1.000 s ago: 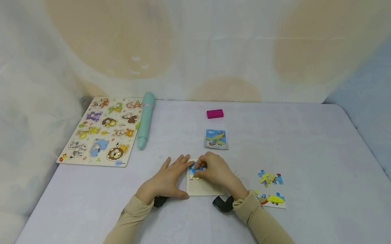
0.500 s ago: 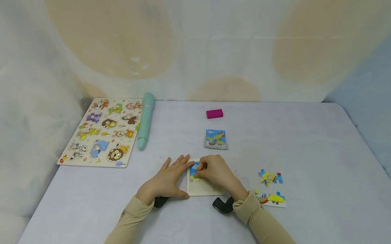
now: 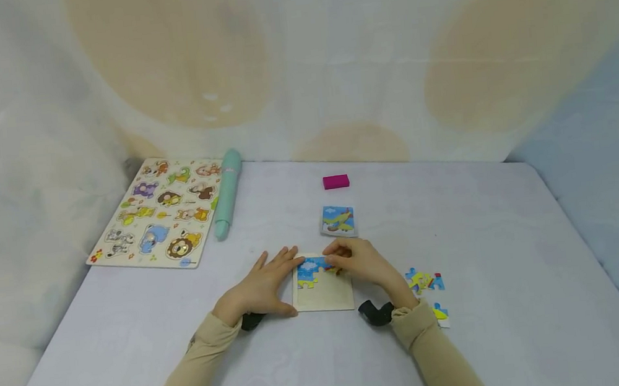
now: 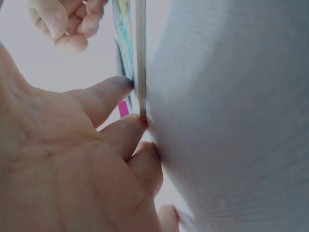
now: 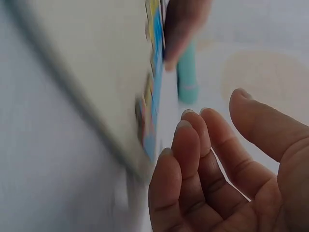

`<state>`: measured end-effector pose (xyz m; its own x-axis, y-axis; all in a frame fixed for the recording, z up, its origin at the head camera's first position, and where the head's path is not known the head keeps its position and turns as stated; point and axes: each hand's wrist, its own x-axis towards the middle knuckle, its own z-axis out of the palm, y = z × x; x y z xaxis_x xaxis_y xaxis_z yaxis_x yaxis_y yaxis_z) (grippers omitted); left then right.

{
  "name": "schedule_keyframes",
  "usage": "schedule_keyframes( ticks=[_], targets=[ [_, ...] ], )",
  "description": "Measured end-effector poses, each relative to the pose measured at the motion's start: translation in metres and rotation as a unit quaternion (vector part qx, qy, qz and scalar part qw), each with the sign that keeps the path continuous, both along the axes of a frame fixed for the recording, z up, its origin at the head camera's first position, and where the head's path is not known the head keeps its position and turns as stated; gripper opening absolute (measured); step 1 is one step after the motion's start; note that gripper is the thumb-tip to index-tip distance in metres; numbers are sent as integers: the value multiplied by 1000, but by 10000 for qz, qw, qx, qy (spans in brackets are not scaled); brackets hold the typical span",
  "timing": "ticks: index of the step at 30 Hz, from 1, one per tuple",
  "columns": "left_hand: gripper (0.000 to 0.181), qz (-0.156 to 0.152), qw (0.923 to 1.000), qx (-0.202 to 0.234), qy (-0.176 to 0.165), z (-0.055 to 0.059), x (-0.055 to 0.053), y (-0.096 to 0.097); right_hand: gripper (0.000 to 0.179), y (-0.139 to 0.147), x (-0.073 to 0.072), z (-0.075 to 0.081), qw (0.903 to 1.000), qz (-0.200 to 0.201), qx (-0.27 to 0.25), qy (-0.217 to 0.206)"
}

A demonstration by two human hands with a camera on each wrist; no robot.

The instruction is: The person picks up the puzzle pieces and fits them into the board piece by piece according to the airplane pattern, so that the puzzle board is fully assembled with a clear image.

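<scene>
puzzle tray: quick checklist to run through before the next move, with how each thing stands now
1. Left hand on tray: ok, touching its left edge.
2. Right hand free: ok, it holds nothing in the right wrist view.
3. Set piece nearest that hand lying flat: cannot tell, blurred.
4. Room left inside: ok, the lower right is bare.
5. Loose pieces fully in sight: not ok, the right sleeve hides part of the lower group.

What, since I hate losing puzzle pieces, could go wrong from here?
The right sleeve might sweep the loose pieces, as it overlaps some in the head view. The right hand, over the top right of the tray, might dislodge the laid pieces. The tray might pivot if pushed, the left hand being only at its left edge.
</scene>
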<state>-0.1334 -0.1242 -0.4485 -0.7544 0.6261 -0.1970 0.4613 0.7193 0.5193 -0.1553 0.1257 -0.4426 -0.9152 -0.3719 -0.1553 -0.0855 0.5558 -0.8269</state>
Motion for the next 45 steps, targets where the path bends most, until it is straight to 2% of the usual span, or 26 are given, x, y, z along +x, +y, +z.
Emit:
schedule_keyframes(
  ticks=[7,17,24,30,33,36,40,45],
  targets=[
    [101,38,10000,-10,5,-2,0,1,25,45,1,8,9978,-620,225,50],
    [99,-12,9999,81,63,-1,1,0,36,93,11,2,9952,-973,107,53],
    [99,-16,9999,96,60,-2,1,1,36,115,18,-1,9928,-1134,350,138],
    [99,-37,10000,57,69,-2,0,-1,35,136,32,-1,9938,-1012,447,82],
    [99,-23,10000,24,81,-2,0,-1,37,145,38,-3,9958,-757,497,155],
    [99,-18,9999,64,88,-1,1,-1,47,151,44,-3,9965,-517,610,248],
    [99,-25,9999,85,61,-1,1,-1,54,154,47,-2,9954,-246,883,289],
    [99,-49,9999,88,76,-1,1,-1,46,151,47,2,9944,-145,1023,209]
  ],
)
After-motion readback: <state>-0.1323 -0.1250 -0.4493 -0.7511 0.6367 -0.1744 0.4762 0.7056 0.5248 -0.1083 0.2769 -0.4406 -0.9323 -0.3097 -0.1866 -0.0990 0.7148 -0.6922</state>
